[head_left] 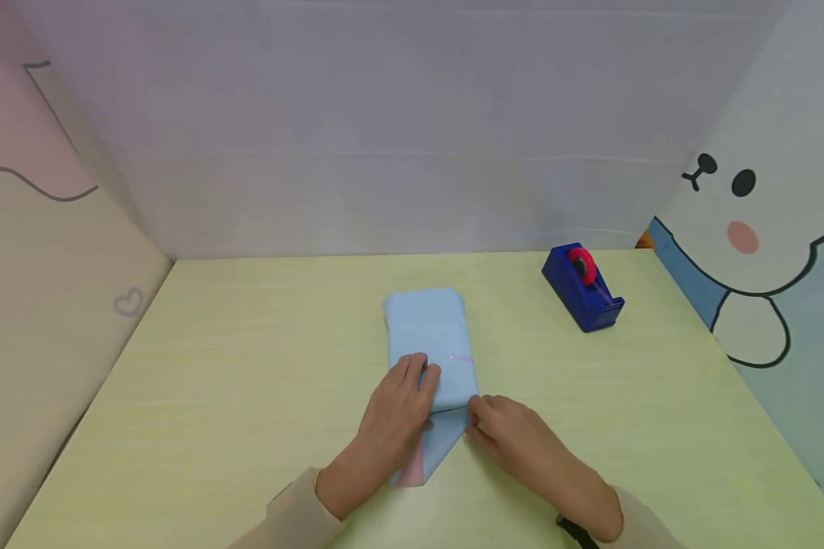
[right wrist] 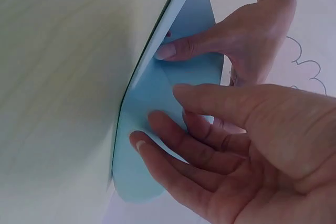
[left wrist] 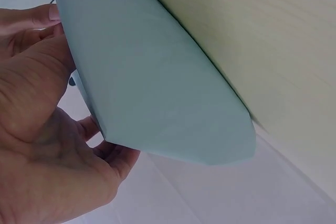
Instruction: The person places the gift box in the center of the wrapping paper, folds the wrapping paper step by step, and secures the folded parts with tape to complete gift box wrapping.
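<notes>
A light blue paper packet [head_left: 426,324], folded and lying flat on the table, has a tapered flap with a pink strip [head_left: 410,467] at its near end. My left hand [head_left: 397,412] rests on top of it, with the fingers spread forward. The left thumb [right wrist: 191,47] presses at the fold by the flap, as the right wrist view shows. At the packet's right edge, my right hand [head_left: 515,438] touches the paper by the fold. Its fingers [right wrist: 181,150] are loosely bent, and the thumb stands apart from them.
A blue tape dispenser [head_left: 584,293] with a red roll stands at the back right of the pale yellow-green table [head_left: 247,343]. A whitish wall [head_left: 398,152] closes off the back. Printed panels [head_left: 769,252] stand at both sides.
</notes>
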